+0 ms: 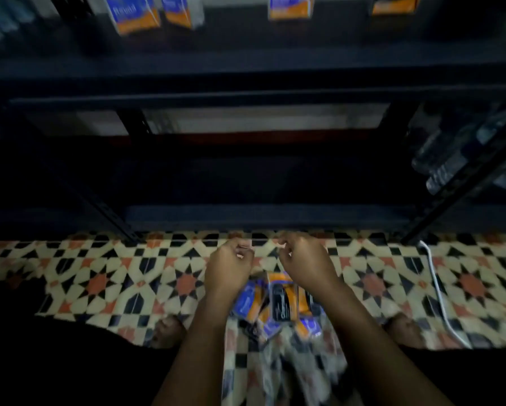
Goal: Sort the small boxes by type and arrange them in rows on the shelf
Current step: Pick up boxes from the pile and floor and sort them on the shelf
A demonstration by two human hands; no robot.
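Observation:
A pile of small boxes, blue-and-orange and black-and-orange, lies on the patterned floor between my forearms. My left hand and my right hand hover side by side just beyond the pile, near the foot of the dark shelf unit. Their fingers are loosely curled, and I see nothing in either. Several blue-and-orange boxes stand on the upper shelf, spaced apart along the top of the view. The picture is blurred.
The lower shelf is dark and I make out no boxes on it. Clear plastic bottles lie on a neighbouring rack at the right. A white cable runs across the tiles at the right. My feet flank the pile.

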